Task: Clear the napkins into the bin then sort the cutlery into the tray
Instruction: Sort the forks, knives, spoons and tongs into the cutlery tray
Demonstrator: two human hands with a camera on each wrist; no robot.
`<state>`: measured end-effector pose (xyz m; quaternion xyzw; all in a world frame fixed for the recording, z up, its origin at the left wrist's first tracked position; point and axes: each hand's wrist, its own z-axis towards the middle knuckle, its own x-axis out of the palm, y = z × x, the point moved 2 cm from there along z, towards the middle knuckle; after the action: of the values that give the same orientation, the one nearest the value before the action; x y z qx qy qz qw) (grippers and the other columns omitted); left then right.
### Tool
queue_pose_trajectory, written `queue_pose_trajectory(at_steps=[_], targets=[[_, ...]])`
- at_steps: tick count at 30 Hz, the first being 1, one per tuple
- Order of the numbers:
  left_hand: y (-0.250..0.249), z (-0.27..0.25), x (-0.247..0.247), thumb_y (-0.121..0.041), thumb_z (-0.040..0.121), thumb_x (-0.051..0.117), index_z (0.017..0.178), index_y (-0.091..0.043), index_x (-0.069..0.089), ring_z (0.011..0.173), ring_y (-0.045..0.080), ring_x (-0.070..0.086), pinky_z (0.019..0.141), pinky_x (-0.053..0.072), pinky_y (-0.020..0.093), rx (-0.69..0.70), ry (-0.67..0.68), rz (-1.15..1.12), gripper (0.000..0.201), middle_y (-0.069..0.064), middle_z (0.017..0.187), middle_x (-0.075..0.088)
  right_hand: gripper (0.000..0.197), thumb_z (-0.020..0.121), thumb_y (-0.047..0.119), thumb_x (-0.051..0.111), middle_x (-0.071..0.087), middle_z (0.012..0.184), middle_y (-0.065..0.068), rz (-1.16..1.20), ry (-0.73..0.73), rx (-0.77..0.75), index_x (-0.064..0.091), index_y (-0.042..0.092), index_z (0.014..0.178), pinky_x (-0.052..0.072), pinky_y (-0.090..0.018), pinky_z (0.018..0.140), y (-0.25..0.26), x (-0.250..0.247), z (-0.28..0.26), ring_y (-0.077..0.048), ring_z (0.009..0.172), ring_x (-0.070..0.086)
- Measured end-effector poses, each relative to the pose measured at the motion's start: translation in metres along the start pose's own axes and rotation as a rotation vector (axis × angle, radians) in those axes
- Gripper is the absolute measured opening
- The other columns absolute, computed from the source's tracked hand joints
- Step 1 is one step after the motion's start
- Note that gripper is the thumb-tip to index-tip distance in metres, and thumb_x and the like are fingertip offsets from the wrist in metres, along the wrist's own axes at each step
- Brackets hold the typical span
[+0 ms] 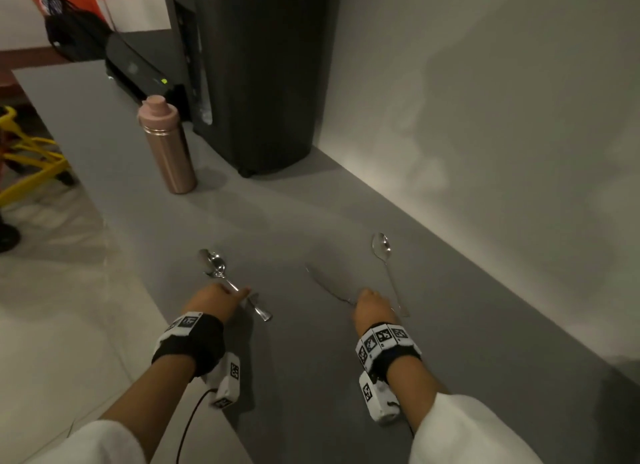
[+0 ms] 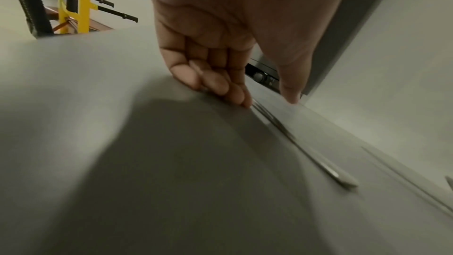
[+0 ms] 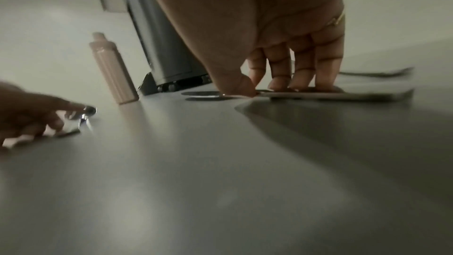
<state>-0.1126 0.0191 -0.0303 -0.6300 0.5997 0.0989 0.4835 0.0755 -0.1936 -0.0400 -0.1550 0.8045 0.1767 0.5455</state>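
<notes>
Two stacked steel spoons (image 1: 216, 266) lie on the grey table (image 1: 294, 377) at the left. My left hand (image 1: 239, 293) is down on their handles (image 2: 318, 162), fingertips on one side and thumb on the other, pinching them. A table knife (image 1: 323, 283) lies in the middle, blade pointing away. My right hand (image 1: 360, 299) pinches its handle (image 3: 331, 95) between thumb and fingers, low on the table. Another spoon (image 1: 381, 247) lies free just right of that hand, bowl towards the wall.
A tall black container (image 1: 252, 82) stands at the back against the wall (image 1: 485, 134). A pink metal bottle (image 1: 169, 148) stands in front of it to the left. The table's left edge drops to the floor, where a yellow frame (image 1: 31, 165) stands.
</notes>
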Motion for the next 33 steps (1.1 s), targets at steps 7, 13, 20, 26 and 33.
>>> queue_pose_trajectory(at_steps=[7,13,20,26,33], targets=[[-0.005,0.009,0.003,-0.040,0.078,0.064,0.077,-0.010,0.066,0.070,0.025,0.057,0.070,0.045,0.032,-0.029,-0.006,0.037,0.031,0.010,0.079,0.064,0.036,0.092,0.001,0.034,0.056,0.124,-0.021,-0.012,0.096,0.054,0.039,0.003,0.127,0.043,-0.042,0.097,-0.010,-0.014,0.007,-0.034,0.116,0.050],[-0.001,0.013,0.008,-0.032,0.077,0.067,0.072,-0.008,0.069,0.064,0.024,0.060,0.065,0.045,0.032,-0.038,-0.004,-0.026,0.025,0.012,0.071,0.067,0.032,0.088,-0.002,0.039,0.055,0.125,-0.017,0.102,0.035,0.016,0.050,0.002,0.118,0.046,-0.039,0.098,-0.018,-0.011,0.002,-0.033,0.112,0.055],[0.001,0.008,0.015,-0.027,0.086,0.058,0.089,-0.006,0.062,0.074,0.026,0.056,0.073,0.044,0.033,0.036,-0.035,0.078,0.022,0.014,0.087,0.065,0.030,0.090,0.024,0.051,0.052,0.117,-0.019,0.293,-0.142,0.269,0.057,0.004,0.110,0.048,-0.038,0.087,-0.055,-0.038,0.027,-0.038,0.101,0.058],[0.008,-0.002,0.021,-0.023,0.093,0.046,0.102,-0.004,0.052,0.077,0.026,0.050,0.076,0.042,0.039,0.125,-0.078,-0.028,0.022,0.023,0.097,0.060,0.025,0.087,0.025,0.051,0.070,0.084,-0.013,0.410,-0.003,0.274,0.067,0.009,0.097,0.054,-0.034,0.072,-0.071,-0.026,0.028,-0.032,0.077,0.066],[-0.033,-0.062,0.073,-0.019,0.094,0.044,0.095,-0.012,0.047,0.067,0.028,0.055,0.063,0.037,0.033,0.372,-0.071,-0.331,0.008,0.002,0.067,0.054,0.003,0.080,0.016,0.063,0.058,0.053,0.002,0.803,0.039,0.374,0.066,0.015,0.081,0.040,-0.010,0.036,-0.109,-0.022,-0.067,-0.010,0.043,0.056]])
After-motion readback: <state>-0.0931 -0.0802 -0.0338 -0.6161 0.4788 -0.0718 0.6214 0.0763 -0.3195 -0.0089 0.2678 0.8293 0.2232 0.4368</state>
